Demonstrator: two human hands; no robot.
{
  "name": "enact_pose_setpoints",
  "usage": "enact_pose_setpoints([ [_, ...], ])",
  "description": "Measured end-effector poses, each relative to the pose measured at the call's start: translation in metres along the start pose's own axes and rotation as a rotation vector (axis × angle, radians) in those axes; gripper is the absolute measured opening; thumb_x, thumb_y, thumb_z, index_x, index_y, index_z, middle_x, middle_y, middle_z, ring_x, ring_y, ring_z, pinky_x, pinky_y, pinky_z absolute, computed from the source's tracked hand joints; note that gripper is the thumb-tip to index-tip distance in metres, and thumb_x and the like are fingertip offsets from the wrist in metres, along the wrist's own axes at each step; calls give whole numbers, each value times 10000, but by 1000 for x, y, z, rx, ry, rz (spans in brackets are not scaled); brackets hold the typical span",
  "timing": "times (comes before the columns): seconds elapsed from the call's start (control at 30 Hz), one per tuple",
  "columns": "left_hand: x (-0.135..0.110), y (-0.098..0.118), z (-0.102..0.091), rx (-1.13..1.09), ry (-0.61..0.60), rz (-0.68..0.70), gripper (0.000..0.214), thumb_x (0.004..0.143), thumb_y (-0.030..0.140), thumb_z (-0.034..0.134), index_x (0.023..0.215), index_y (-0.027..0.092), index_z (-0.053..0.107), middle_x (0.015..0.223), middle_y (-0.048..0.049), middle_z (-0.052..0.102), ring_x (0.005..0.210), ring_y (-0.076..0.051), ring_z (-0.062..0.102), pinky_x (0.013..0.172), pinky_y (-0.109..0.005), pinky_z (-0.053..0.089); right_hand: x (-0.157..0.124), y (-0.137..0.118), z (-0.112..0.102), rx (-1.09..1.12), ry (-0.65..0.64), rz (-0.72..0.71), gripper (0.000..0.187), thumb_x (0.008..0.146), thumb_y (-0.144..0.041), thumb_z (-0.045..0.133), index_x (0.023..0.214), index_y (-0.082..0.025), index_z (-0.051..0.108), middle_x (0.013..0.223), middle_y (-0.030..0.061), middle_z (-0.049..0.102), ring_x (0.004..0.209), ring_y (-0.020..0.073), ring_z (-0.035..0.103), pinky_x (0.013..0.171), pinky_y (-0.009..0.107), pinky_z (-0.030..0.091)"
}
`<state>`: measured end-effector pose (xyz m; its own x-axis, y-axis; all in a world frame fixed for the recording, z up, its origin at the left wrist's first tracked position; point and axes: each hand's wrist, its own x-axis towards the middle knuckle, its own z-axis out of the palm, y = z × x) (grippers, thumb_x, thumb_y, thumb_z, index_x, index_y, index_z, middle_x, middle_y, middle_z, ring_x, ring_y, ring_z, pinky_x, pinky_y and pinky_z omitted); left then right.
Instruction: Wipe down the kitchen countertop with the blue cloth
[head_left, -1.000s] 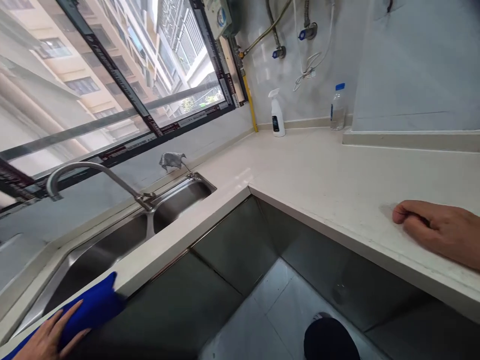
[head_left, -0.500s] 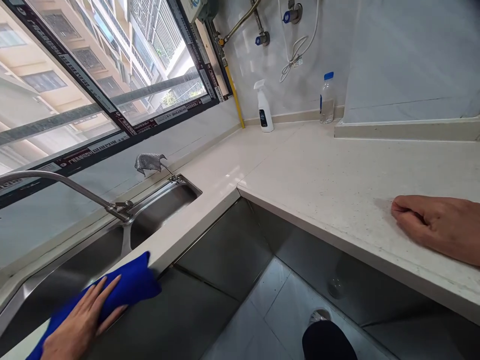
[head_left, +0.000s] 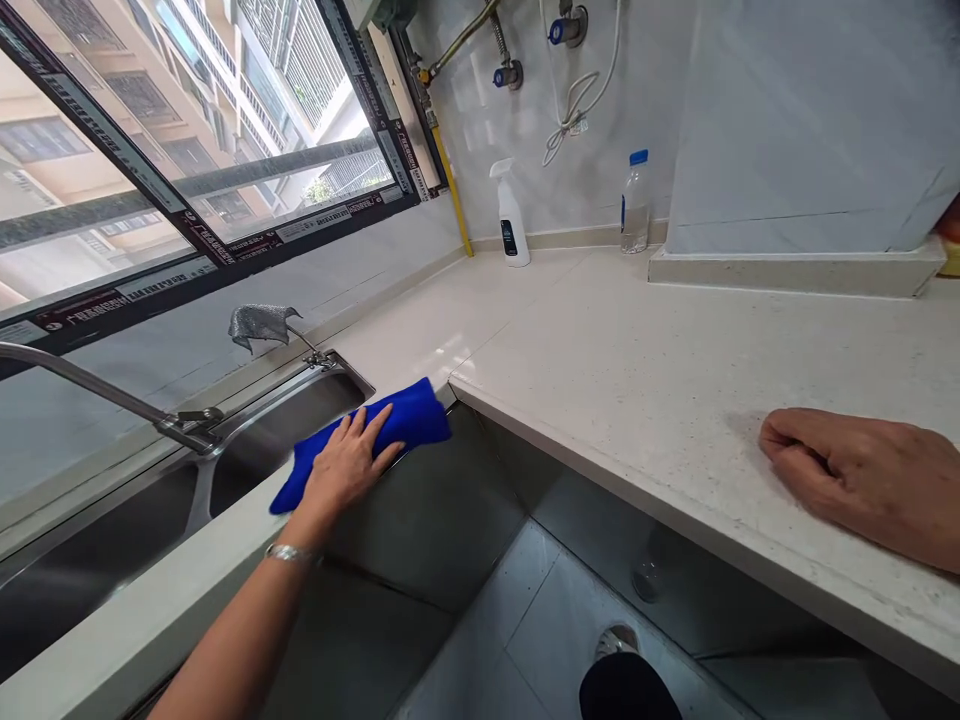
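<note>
A blue cloth [head_left: 405,418] lies along the front strip of the counter, beside the sink's far basin, partly over the edge. My left hand [head_left: 349,455] presses on it with the fingers laid across its top, and the cloth moves with the hand. A metal band circles that wrist. On the pale countertop [head_left: 600,370] at the right, my right hand [head_left: 862,480] rests as a closed fist. Nothing shows in its fingers.
A steel double sink [head_left: 262,450] with a curved faucet [head_left: 97,385] runs along the window wall. A grey mesh cloth [head_left: 259,325] hangs over a second spout. At the back stand a white spray bottle [head_left: 511,220] and a clear water bottle [head_left: 635,205]. Dark cabinets [head_left: 442,500] stand below.
My left hand and the blue cloth have slid forward and right along the sink-side counter toward the inner corner. My right fist stays on the countertop. The view has shifted slightly right.
</note>
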<state>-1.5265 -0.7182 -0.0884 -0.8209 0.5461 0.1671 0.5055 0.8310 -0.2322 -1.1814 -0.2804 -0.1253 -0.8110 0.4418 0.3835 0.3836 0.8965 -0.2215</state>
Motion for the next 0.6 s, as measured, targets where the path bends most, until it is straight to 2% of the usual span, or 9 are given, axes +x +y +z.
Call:
enact_pose_setpoints([
  [0.13,43,43,-4,-28,11,8,702,980,647,361,1589,308,278,1583,-186,375,1473,-437,312,1154,-605,373,-2,2,1,22,-33,-51,228,835,-372,377,699,-261,523,602,-2,577,495,178,495,495,317,322],
  [0.23,73,62,-4,-58,18,46,668,992,586,395,1588,305,284,1582,-175,382,1459,-436,341,1140,-624,382,-1,2,2,20,-23,-85,192,845,-319,393,713,-250,514,619,3,577,513,175,498,504,307,307],
  [0.4,100,61,2,-102,-25,159,690,980,510,492,1595,321,242,1649,-114,276,1510,-382,256,1184,-588,350,1,-2,0,13,0,-118,190,846,-276,376,710,-241,502,612,-13,563,511,160,460,504,294,268],
  [0.5,100,55,2,-123,-15,232,755,956,562,528,1600,321,216,1661,-105,247,1524,-374,221,1188,-600,341,2,-5,-2,22,-24,-120,187,849,-248,367,706,-233,487,632,-14,569,531,151,462,510,289,252],
  [0.6,96,57,-3,-152,1,338,758,955,580,517,1600,360,185,1673,-60,224,1532,-338,215,1201,-594,330,3,-7,-1,42,-23,-122,187,852,-233,357,699,-226,464,617,-18,542,504,133,415,500,280,233],
])
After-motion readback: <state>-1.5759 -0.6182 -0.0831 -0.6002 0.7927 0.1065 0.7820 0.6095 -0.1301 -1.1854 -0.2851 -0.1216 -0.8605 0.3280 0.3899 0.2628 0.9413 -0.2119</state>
